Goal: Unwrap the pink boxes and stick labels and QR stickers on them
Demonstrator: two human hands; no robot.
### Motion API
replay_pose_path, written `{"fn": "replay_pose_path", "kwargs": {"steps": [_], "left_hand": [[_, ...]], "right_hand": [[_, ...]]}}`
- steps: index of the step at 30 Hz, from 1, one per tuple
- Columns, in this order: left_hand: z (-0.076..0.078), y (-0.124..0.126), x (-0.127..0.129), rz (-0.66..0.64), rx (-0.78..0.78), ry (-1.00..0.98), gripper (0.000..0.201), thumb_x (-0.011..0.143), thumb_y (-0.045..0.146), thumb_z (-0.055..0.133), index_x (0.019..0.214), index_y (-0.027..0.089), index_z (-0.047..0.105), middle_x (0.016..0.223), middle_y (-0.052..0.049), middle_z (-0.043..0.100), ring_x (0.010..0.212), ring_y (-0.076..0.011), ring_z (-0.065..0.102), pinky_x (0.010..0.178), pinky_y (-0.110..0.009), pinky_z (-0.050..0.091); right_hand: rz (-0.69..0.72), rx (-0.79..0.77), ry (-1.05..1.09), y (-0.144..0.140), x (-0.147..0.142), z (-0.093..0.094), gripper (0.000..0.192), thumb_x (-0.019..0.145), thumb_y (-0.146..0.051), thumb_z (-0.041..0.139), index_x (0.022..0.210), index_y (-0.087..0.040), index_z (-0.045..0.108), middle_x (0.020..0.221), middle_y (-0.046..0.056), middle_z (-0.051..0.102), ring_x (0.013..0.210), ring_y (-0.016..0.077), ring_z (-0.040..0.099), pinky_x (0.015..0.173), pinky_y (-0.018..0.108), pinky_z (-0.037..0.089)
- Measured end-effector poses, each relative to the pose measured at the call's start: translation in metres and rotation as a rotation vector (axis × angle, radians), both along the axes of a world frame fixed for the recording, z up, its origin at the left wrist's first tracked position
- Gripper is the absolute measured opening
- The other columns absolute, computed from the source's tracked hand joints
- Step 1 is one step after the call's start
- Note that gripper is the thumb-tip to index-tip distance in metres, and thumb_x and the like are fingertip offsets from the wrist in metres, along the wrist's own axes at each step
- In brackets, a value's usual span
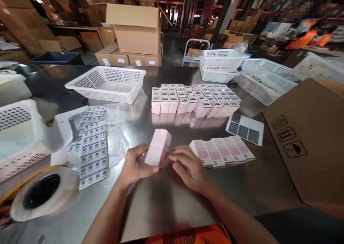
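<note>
One pale-pink rectangular box in hand at frame centre, many done, few left.
The left hand has its grip closed round it; the right hand's is half open alongside, contact unclear. Upright pink-and-white cartons with printed tops, above centre, look finished; the overlapping row of flat-lying pink-and-white boxes, right of centre, probably remains.

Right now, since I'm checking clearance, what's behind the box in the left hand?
Metal tabletop, then rows of small boxes. Whatever the held box and left hand cover can't be seen.
</note>
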State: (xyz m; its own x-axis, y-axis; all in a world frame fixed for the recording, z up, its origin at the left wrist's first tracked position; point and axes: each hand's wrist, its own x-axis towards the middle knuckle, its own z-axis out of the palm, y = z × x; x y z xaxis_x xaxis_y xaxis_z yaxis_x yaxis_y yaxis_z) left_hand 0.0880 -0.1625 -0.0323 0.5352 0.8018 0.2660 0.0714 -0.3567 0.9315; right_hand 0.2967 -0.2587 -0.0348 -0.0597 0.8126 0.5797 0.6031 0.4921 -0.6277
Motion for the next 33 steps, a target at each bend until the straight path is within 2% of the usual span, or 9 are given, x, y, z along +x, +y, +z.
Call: {"fn": "replay_pose_path", "kwargs": {"steps": [2, 5, 7, 11, 17, 22, 24, 29, 33], "left_hand": [[-0.003, 0.003, -0.001, -0.184, -0.071, 0.020, 0.051, 0.062, 0.061, 0.078, 0.086, 0.015, 0.076, 0.068, -0.004, 0.063, 0.060, -0.0160, 0.053, 0.054, -0.026, 0.037], [-0.011, 0.004, 0.002, -0.344, -0.198, 0.074, 0.055, 0.062, 0.065, 0.077, 0.083, 0.015, 0.076, 0.064, -0.002, 0.057, 0.056, -0.0137, 0.047, 0.051, -0.025, 0.031], [-0.015, 0.005, 0.004, -0.311, -0.246, 0.053, 0.063, 0.059, 0.071, 0.077, 0.087, 0.015, 0.076, 0.069, -0.004, 0.060, 0.060, -0.0159, 0.052, 0.055, -0.026, 0.035], [-0.014, 0.007, 0.006, -0.185, -0.222, 0.101, 0.079, 0.045, 0.073, 0.084, 0.098, 0.015, 0.075, 0.084, -0.007, 0.066, 0.075, -0.0224, 0.060, 0.065, -0.029, 0.043], [-0.010, 0.006, 0.013, 0.020, -0.048, 0.298, 0.036, 0.065, 0.045, 0.085, 0.084, 0.018, 0.073, 0.072, -0.001, 0.061, 0.065, -0.0158, 0.055, 0.059, -0.026, 0.041], [-0.008, 0.009, 0.009, 0.030, 0.008, 0.249, 0.031, 0.068, 0.043, 0.081, 0.084, 0.018, 0.074, 0.099, -0.009, 0.068, 0.084, -0.0216, 0.064, 0.069, -0.029, 0.049], [-0.006, 0.010, 0.007, 0.028, -0.031, 0.275, 0.031, 0.069, 0.043, 0.081, 0.084, 0.017, 0.074, 0.092, -0.008, 0.070, 0.081, -0.0211, 0.064, 0.070, -0.029, 0.049], [-0.005, 0.013, 0.005, 0.007, -0.183, 0.341, 0.035, 0.066, 0.045, 0.081, 0.081, 0.015, 0.073, 0.072, -0.003, 0.065, 0.064, -0.0161, 0.057, 0.058, -0.026, 0.043], [-0.010, 0.022, -0.004, 0.043, -0.354, 0.232, 0.032, 0.068, 0.045, 0.076, 0.076, 0.014, 0.070, 0.064, -0.001, 0.060, 0.059, -0.0143, 0.053, 0.055, -0.025, 0.039]], "right_hand": [[-0.080, 0.057, -0.052, -0.005, 0.016, 0.002, 0.043, 0.090, -0.033, 0.066, 0.132, -0.032, 0.060, 0.122, 0.011, 0.061, 0.122, 0.0301, 0.056, 0.101, 0.050, 0.051], [0.043, -0.076, -0.004, -0.007, 0.028, -0.004, 0.057, 0.089, -0.036, 0.069, 0.143, -0.033, 0.051, 0.134, 0.011, 0.057, 0.126, 0.0280, 0.056, 0.100, 0.045, 0.053], [0.086, -0.145, 0.086, -0.007, 0.029, -0.011, 0.040, 0.090, -0.031, 0.068, 0.129, -0.034, 0.062, 0.122, 0.007, 0.065, 0.113, 0.0232, 0.064, 0.094, 0.039, 0.056], [-0.146, -0.110, 0.269, -0.005, 0.024, -0.020, 0.016, 0.083, -0.026, 0.077, 0.099, -0.028, 0.073, 0.101, 0.005, 0.065, 0.102, 0.0221, 0.068, 0.086, 0.036, 0.057], [-0.207, -0.129, 0.367, -0.006, 0.014, -0.018, 0.017, 0.080, -0.036, 0.079, 0.073, -0.025, 0.069, 0.085, 0.003, 0.064, 0.096, 0.0228, 0.069, 0.083, 0.038, 0.058], [-0.129, -0.106, 0.291, -0.009, 0.014, -0.015, 0.019, 0.082, -0.035, 0.078, 0.100, -0.030, 0.075, 0.087, 0.004, 0.068, 0.103, 0.0243, 0.064, 0.089, 0.042, 0.055], [-0.120, -0.125, 0.239, -0.010, 0.014, -0.016, 0.027, 0.084, -0.032, 0.076, 0.111, -0.033, 0.073, 0.089, 0.003, 0.067, 0.096, 0.0228, 0.063, 0.087, 0.042, 0.055], [-0.114, -0.059, 0.152, -0.013, 0.011, -0.012, 0.013, 0.089, -0.020, 0.068, 0.088, -0.031, 0.074, 0.078, 0.002, 0.060, 0.086, 0.0217, 0.057, 0.085, 0.043, 0.056], [0.060, -0.044, 0.135, -0.017, 0.011, -0.001, 0.011, 0.094, -0.024, 0.061, 0.085, -0.028, 0.067, 0.076, 0.002, 0.061, 0.084, 0.0217, 0.058, 0.087, 0.044, 0.053]]}}
